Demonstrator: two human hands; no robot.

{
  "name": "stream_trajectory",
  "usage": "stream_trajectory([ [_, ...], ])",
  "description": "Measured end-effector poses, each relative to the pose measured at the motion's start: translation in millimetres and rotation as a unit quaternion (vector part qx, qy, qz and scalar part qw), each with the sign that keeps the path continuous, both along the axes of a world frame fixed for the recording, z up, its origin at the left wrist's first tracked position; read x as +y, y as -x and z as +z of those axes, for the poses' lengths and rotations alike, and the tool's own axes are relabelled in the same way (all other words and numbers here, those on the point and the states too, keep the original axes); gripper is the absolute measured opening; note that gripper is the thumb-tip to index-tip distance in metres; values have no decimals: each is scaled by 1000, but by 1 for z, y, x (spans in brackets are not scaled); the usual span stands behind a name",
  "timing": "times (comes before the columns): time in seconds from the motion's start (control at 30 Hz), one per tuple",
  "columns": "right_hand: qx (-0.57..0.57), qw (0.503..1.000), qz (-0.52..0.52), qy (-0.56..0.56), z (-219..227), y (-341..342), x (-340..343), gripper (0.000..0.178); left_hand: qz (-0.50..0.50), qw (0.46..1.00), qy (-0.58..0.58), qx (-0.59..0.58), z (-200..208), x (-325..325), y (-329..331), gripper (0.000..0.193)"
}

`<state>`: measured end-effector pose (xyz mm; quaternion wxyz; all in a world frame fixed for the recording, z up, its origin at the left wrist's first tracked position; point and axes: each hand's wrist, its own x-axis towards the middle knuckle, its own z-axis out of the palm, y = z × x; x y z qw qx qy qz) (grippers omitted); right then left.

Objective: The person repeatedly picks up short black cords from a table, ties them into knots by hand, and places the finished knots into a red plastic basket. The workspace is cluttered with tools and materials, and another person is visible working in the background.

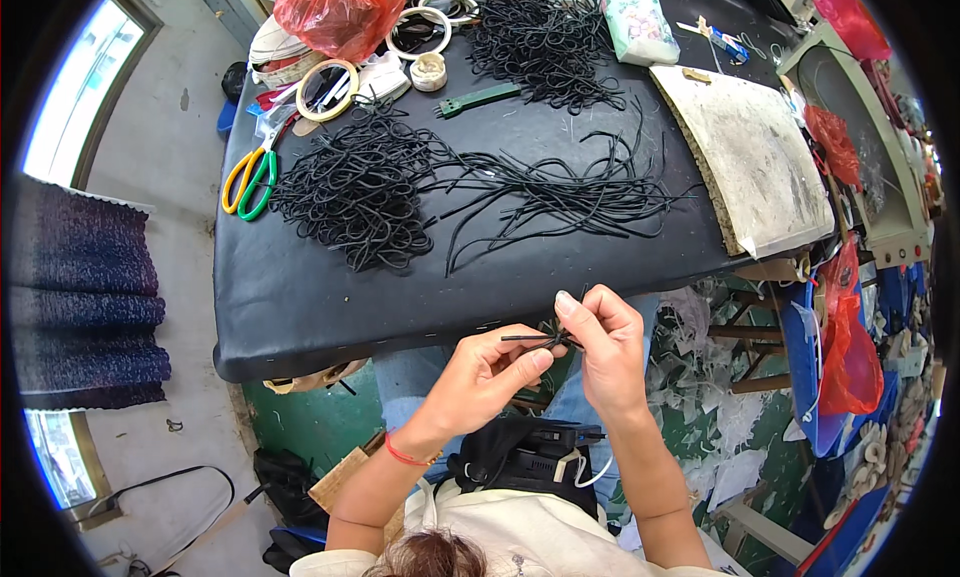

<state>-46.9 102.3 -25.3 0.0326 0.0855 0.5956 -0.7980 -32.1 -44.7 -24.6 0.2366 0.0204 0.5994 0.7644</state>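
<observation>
My left hand [492, 373] and my right hand [606, 349] meet just in front of the table's near edge. Between them is a black cord [553, 336], bunched into small loops with short ends sticking out. Both hands pinch it with thumb and fingers; the exact shape of the loops is too small to make out. On the table beyond lie a spread bundle of loose black cords [570, 199], a tangled heap of looped black cords [355, 187] to its left, and another such heap [540, 42] farther back.
The black-covered table [290, 312] spans ahead. Scissors with yellow and green handles [250, 182], tape rolls [327, 89], a red plastic bag [340, 12], a green strip tool [480, 99] and a tissue pack [640, 24] lie on it. A worn pale board [750, 157] stands right.
</observation>
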Motion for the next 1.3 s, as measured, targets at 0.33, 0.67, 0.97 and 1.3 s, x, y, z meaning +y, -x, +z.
stream_trajectory([
  [0.33,-9,1000,25,-16,2,14,3,25,62,995,32,64,2,1,8,16],
  [0.67,-5,995,103,-5,5,4,7,12,51,997,35,55,-3,-9,17,17],
  [0.97,239,868,-4,-436,-10,-4,-9,11,124,938,295,135,2,13,16,16],
  [1.3,73,987,85,-119,-5,4,2,11,111,985,124,51,1,1,20,21],
])
